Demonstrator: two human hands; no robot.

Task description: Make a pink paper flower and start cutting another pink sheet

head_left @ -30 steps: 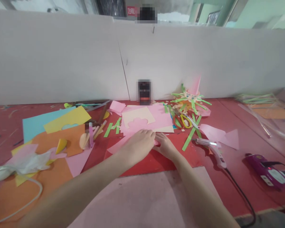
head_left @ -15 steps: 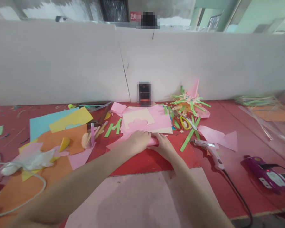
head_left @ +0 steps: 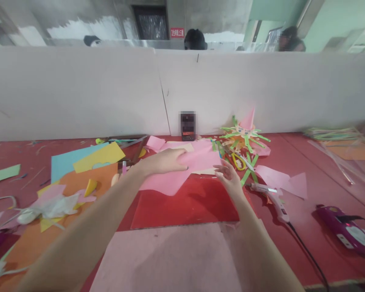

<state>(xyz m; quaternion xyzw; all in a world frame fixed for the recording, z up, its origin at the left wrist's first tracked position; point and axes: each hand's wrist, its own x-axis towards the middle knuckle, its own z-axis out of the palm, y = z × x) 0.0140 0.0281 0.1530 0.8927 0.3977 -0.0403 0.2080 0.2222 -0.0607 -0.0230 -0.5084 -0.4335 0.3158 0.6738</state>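
A sheet of pink paper (head_left: 173, 180) curves above a red board (head_left: 182, 207). My left hand (head_left: 166, 160) grips its upper part, thumb on the near side, and part of the sheet is hidden behind that hand. Just right of the sheet, my right hand (head_left: 231, 178) has its fingers apart and bent, with nothing visible in them. Beyond both hands lies a cream sheet (head_left: 187, 148), partly covered by the pink paper. Yellow-handled scissors (head_left: 239, 161) lie beside my right hand, close to green paper strips (head_left: 248, 172).
A pink glue gun (head_left: 272, 198) with its cord and a purple power strip (head_left: 343, 227) lie at right. A paper figure with a pink cone hat (head_left: 246, 121) stands at the back. Orange paper (head_left: 100, 178) and other coloured sheets cover the left. A white partition (head_left: 94, 93) rises behind.
My hands were together on a rolled pink paper; now they are apart and the paper has unrolled. My left hand has moved left and away with it, the right hand rightward, off the paper.
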